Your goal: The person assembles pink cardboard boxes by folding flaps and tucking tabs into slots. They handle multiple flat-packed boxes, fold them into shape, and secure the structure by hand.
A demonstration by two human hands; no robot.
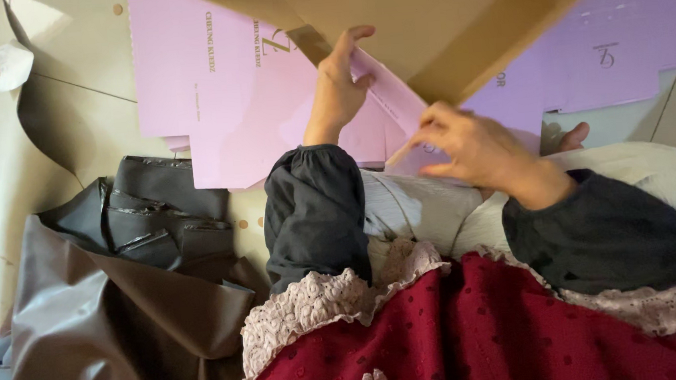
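Nearest me, red dotted fabric (pixel 478 340) is filling the lower frame, hiding my lap. Beyond it, I'm seeing my left hand (pixel 339 81) pinching a pink flap of the half-folded cardboard box (pixel 421 22), its top cut off. My right hand (pixel 475 148), blurred, is gripping the flap's lower edge.

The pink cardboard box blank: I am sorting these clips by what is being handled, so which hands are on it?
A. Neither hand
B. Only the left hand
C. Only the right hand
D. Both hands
D: the left hand presses a flap of the pink cardboard box blank, and the right hand pinches its lower edge.
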